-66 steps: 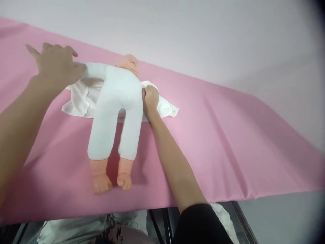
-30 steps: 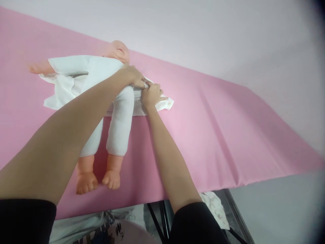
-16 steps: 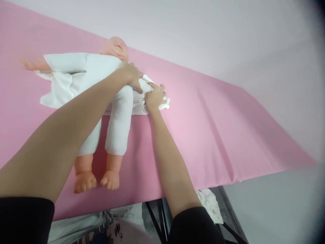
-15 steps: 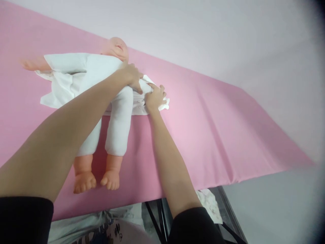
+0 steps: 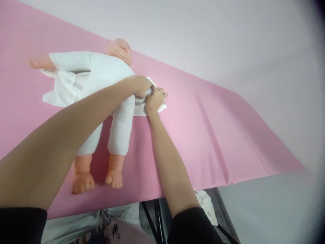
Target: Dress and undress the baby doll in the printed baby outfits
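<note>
On pink table cover [image 5: 203, 128], head view: baby doll [image 5: 101, 88] lay face-up in white bodysuit, bare feet toward viewer. Left hand [image 5: 141, 86] and right hand [image 5: 153, 100] both pinched white garment [image 5: 61, 89] at doll's side.

Pink-covered table [image 5: 215, 135], with a white-suited doll [image 5: 106, 88] and spread white garment [image 5: 61, 91] directly on it.

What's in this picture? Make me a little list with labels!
doll: baby doll in white, lying on its back, feet bare
cloth: white garment spread under the doll
left hand: left hand gripping the cloth at the doll's side
right hand: right hand pinching the same bunched cloth
hands: touching each other
surface: pink table cover
</note>
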The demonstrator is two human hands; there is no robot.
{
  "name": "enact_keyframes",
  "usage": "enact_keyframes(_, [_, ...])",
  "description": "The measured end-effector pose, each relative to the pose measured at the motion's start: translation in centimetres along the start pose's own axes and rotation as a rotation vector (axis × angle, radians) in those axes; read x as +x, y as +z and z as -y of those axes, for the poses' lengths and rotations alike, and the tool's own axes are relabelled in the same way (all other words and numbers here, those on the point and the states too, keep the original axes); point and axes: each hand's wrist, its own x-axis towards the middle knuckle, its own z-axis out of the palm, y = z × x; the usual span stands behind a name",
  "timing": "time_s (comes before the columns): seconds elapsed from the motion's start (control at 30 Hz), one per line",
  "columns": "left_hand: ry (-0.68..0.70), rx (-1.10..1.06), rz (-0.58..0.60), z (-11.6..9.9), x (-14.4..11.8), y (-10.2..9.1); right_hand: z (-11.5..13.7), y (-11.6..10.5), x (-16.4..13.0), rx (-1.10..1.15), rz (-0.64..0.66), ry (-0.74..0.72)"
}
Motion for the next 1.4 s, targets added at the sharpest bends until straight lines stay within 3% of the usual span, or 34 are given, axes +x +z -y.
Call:
enact_keyframes(0.23, [-0.002, 0.019, -0.095, 1.1, 0.0, 0.2, -1.5, 1.3, 1.4, 0.282, -0.105, -0.128])
enact_keyframes(0.33, [-0.017, 0.038, -0.169, 1.6, 0.0, 0.4, -1.8, 1.4, 1.6, 0.410, -0.185, -0.113])
enact_keyframes(0.47, [0.018, 0.055, -0.182, 2.2, 0.0, 0.6, -2.1, 1.4, 1.8, 0.531, -0.258, -0.033])
enact_keyframes(0.73, [0.142, 0.031, -0.171, 1.8, -0.9, 0.2, -2.1, 1.4, 2.2, 0.772, -0.210, 0.203])
enact_keyframes(0.97, [0.116, -0.173, -0.134, 2.1, -2.1, -0.6, -1.8, 1.5, 2.8, 1.027, -0.290, 0.448])
enact_keyframes(1.23, [0.118, -0.311, -0.104, 3.8, -1.8, -1.0, -1.4, 0.4, 3.9, 1.197, -0.144, 0.738])
enact_keyframes(1.33, [0.134, -0.406, -0.065, 4.4, -2.1, -1.5, -1.6, 0.2, 4.2, 1.257, -0.047, 0.759])
enact_keyframes(1.4, [0.153, -0.491, -0.055, 4.7, -2.4, -1.9, -2.1, 0.4, 4.4, 1.205, 0.010, 0.680])
